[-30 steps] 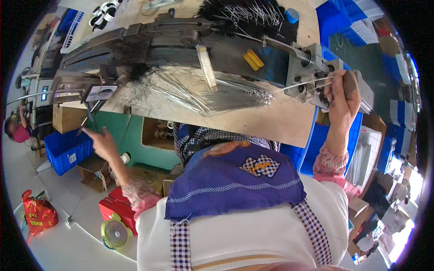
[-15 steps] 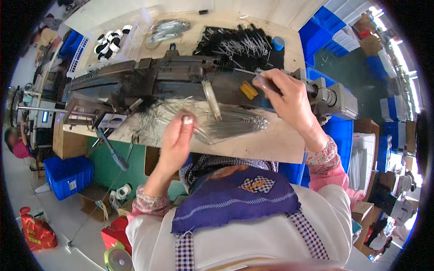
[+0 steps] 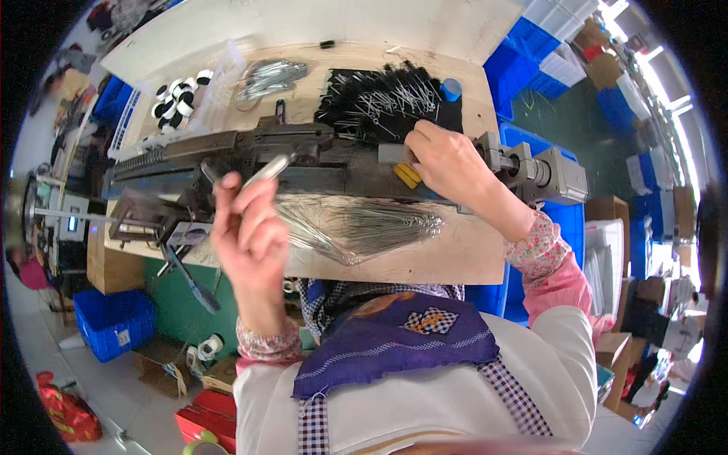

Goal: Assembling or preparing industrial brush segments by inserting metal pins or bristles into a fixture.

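Observation:
My left hand [image 3: 256, 235], a little blurred, has its fingers around the outer end of a pale metal lever [image 3: 271, 171]. That lever slants up to a dark, long bench machine [image 3: 364, 176]. At the machine's right part my right hand [image 3: 451, 163] is closed, back of the hand up. Its fingertips are hidden, so what they pinch does not show. Beside them are a grey metal block [image 3: 394, 154] and a yellow block [image 3: 407, 176]. Bent thin wires [image 3: 390, 227] lie in a bundle on the wooden bench in front of the machine.
Behind the machine, black wire-handled brushes [image 3: 387, 95] are heaped on a dark cloth, with a blue cap [image 3: 451, 89] beside them. A clear crate [image 3: 220, 95] and black-and-white rolls [image 3: 176, 106] stand back left. A motor [image 3: 561, 176] sits at the machine's right end.
My left hand moved left and up, and the lever swung from pointing toward me to pointing left. My right hand shifted left and turned down; the thin wire seen by its fingers is now hidden.

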### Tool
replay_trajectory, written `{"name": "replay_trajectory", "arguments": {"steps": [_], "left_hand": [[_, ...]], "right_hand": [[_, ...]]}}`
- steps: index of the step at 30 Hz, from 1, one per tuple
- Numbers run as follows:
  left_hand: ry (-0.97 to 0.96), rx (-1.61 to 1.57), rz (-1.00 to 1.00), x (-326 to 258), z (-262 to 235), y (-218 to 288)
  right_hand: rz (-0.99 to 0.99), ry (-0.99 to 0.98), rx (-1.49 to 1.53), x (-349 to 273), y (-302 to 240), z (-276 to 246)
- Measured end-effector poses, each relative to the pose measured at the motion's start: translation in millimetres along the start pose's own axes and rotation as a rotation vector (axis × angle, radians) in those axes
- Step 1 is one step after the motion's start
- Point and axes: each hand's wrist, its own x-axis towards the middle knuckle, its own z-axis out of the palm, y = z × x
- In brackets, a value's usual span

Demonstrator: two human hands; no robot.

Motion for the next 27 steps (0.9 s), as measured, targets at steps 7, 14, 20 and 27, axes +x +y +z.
{"name": "replay_trajectory", "arguments": {"steps": [7,14,20,27], "left_hand": [[0.090,1.979,0.001,-1.3,-12.7,-49.4],[-0.265,2.275,-0.026,120.0,-85.2,-50.8],[-0.572,2.990,0.513,101.6,-37.5,-39.6],[-0.592,2.562,1.558,61.7,-34.8,-8.7]], "right_hand": [[0.389,-0.010,-0.111,34.5,80.1,-20.3],[-0.097,0.007,0.021,29.1,75.4,-15.4],[-0.271,0.094,0.194,26.5,27.0,18.7],[-0.207,0.235,0.548,53.0,8.9,30.8]]}}
